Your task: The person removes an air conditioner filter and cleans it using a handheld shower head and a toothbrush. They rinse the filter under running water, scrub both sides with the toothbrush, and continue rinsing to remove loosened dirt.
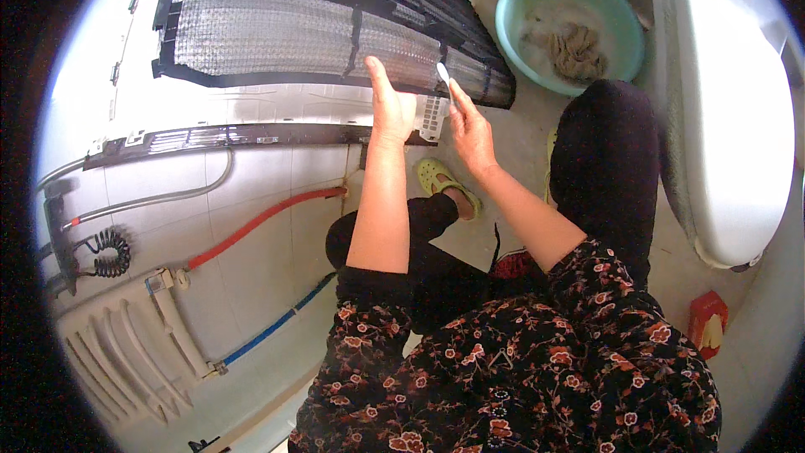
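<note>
A large black-framed mesh filter [264,28] slants across the top of the head view. My left hand [393,110] holds its lower edge, with the thumb over the front. A reddish patch shows its fingers through the mesh; the fingers themselves are behind it. My right hand [468,129] grips a slim brush with a pale head, apparently a toothbrush [443,71]. The brush head is up against the mesh or just in front of it; I cannot tell whether they touch. Below the filter lies a white plastic panel [283,102] with a dark slotted strip [251,136].
A teal basin [506,19] holds soapy water and a brown cloth [575,53]. At right stands a white rounded fixture [736,126], with a red box [707,324] on the floor below. Left are a radiator [119,358], a red hose [264,220] and a blue hose [277,327].
</note>
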{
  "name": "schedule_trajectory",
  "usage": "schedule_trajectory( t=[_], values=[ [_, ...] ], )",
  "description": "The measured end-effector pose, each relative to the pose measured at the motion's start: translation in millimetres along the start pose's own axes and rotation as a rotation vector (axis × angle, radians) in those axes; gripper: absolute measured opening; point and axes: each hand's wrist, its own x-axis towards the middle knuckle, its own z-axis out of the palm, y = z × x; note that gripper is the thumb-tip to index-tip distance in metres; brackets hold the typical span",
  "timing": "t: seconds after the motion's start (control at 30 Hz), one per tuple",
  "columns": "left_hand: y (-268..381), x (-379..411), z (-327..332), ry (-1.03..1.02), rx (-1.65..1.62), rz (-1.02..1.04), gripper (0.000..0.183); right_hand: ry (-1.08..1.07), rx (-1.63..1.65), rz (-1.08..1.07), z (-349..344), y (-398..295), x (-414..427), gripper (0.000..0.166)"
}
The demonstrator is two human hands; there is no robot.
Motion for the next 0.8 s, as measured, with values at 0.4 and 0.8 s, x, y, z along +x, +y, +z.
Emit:
schedule_trajectory(
  t=[0.4, 0.8],
  values=[
    [-8.8, 2.7, -19.1, 0.058, 0.153, -0.042, 0.064, -0.008, -0.178, -0.052, -2.8, -20.5, 38.5, 0.044],
    [-12.6, 10.1, -17.7, -0.13, 0.106, -0.05, 0.059, 0.019, -0.124, -0.172, 8.3, -30.5, 36.7, 0.042]
  ],
)
